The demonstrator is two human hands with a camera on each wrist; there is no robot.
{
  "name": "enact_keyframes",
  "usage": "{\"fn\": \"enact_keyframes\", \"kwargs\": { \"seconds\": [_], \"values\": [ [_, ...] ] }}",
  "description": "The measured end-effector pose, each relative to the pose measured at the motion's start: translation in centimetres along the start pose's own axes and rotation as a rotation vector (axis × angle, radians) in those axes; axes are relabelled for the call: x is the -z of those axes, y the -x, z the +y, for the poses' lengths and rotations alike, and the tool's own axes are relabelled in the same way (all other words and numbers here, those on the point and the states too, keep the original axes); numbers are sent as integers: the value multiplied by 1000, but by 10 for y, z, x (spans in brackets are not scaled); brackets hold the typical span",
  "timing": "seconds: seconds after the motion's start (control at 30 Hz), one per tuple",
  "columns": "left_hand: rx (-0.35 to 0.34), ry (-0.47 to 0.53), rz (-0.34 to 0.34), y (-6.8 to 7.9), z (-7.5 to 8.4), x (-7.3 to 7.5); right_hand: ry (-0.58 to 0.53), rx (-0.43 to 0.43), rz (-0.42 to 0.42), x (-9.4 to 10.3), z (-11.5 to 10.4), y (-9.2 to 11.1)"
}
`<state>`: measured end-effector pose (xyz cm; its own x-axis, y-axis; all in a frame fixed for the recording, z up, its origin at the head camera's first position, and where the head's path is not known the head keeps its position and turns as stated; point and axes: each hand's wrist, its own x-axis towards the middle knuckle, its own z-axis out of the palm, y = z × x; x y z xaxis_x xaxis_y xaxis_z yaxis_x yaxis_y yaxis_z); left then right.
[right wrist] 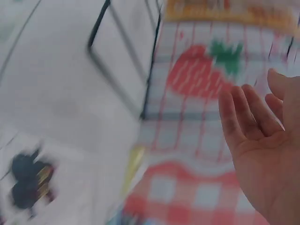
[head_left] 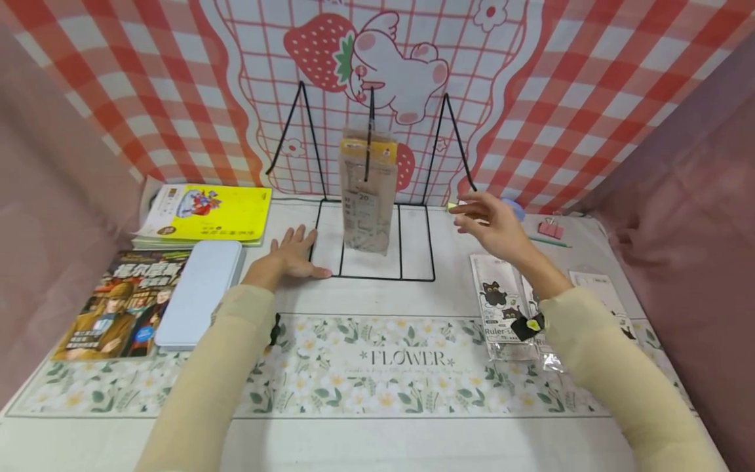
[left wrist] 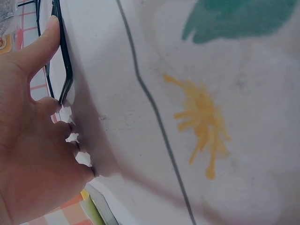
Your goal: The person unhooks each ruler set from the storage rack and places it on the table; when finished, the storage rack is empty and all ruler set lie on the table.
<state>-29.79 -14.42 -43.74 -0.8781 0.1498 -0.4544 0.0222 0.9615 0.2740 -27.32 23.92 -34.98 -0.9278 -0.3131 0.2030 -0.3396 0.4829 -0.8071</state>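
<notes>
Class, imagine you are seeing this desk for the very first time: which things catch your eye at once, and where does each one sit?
The black wire rack stands at the middle back, with a tan packet upright in it, before the strawberry backdrop. The left hand lies flat on the cloth at the rack's left front corner, while the right hand hovers open to its right. A yellow book lies at the far left.

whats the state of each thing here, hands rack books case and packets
left hand: open, flat on table, thumb at rack base
right hand: open, raised, holding nothing
wire rack: upright
brown packet: standing in rack
yellow book: closed, flat
comic book: closed, flat
blue case: closed
ruler packets: flat
</notes>
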Motion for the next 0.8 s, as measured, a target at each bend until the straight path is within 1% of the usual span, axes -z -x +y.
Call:
{"fn": "enact_keyframes", "kwargs": {
  "seconds": [0.07,0.17,0.23,0.33,0.4,0.53,0.7,0.8],
  "values": [
    [-3,-1,3,0,1,0,37,62,-4,-12,-16,-6],
    [-7,-2,4,-1,0,-1,58,124,-19,-28,-39,-15],
    [-8,-2,4,0,0,-1,38,169,-25,-36,-52,-21],
    [-11,-1,4,0,-1,0,6,225,-6,-47,-67,-31],
    [-18,2,7,0,-2,0,-30,252,13,-53,-74,-37],
    [-23,8,8,-2,-1,0,-73,268,65,-62,-84,-48],
    [-10,14,3,-1,-1,1,-69,300,154,-71,-91,-56],
    [-6,10,6,1,-1,0,-55,329,190,-75,-91,-57]
  ]
}}
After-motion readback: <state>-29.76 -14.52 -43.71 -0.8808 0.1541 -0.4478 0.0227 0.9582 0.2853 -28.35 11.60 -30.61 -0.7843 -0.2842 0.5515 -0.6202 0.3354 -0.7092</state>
